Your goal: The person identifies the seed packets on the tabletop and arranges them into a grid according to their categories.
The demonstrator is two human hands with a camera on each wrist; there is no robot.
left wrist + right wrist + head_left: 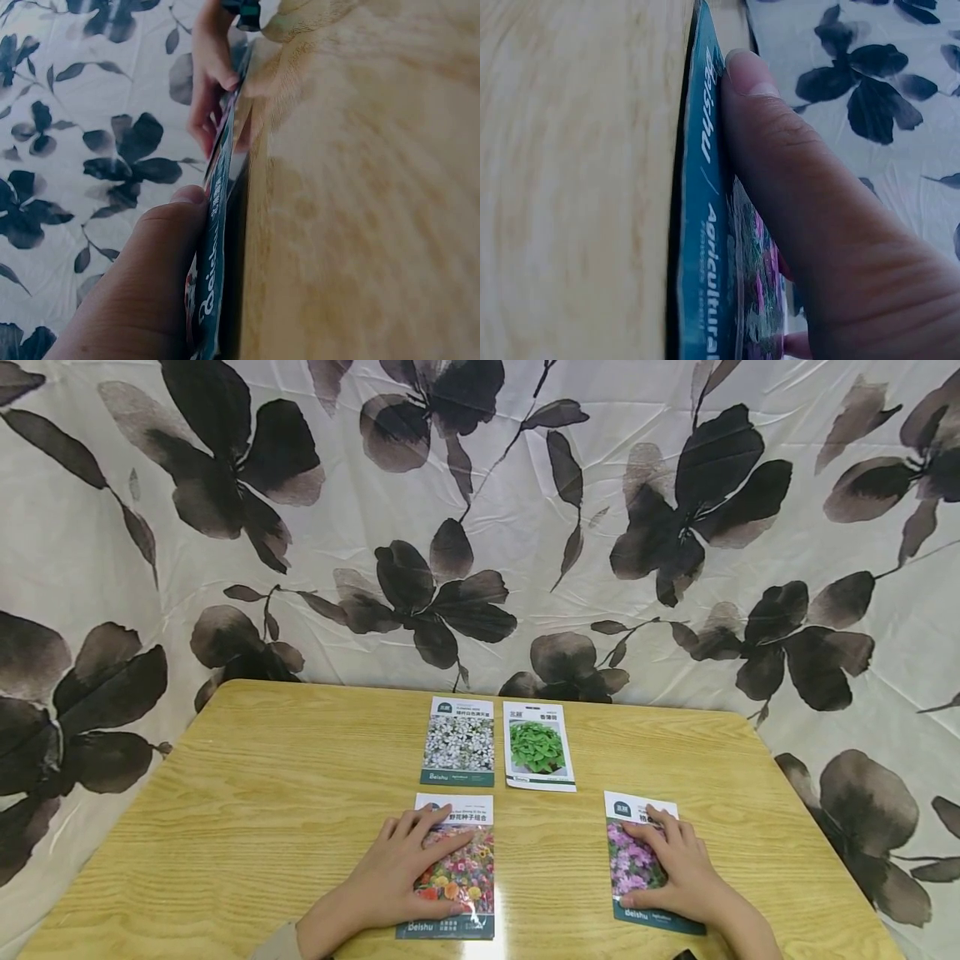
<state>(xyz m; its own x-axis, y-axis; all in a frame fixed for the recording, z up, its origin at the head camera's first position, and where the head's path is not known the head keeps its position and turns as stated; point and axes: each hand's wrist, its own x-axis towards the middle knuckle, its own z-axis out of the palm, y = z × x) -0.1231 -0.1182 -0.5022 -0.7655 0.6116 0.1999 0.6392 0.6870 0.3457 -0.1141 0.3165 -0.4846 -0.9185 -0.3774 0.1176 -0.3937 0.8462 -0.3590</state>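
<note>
My left hand [408,868] rests with fingers spread on a seed packet [483,852] printed with mixed red, orange and yellow flowers. Its thumb [169,255] lies on the packet's face near the green bottom band in the left wrist view. Further right, my right hand [678,868] lies over a purple-flower seed packet [626,860], fingertips on its upper part. In the right wrist view the right thumb [780,142] touches that packet beside its teal "Beishu" band [703,225]. Both packets lie face up on the table, partly covered by the hands.
Behind the left hand's packet lie a white-flower seed packet [459,743] and, beside it, a white packet with a green leafy plant [537,747]. The wooden table [262,793] ends at a floral cloth [525,510] hanging at the back and sides.
</note>
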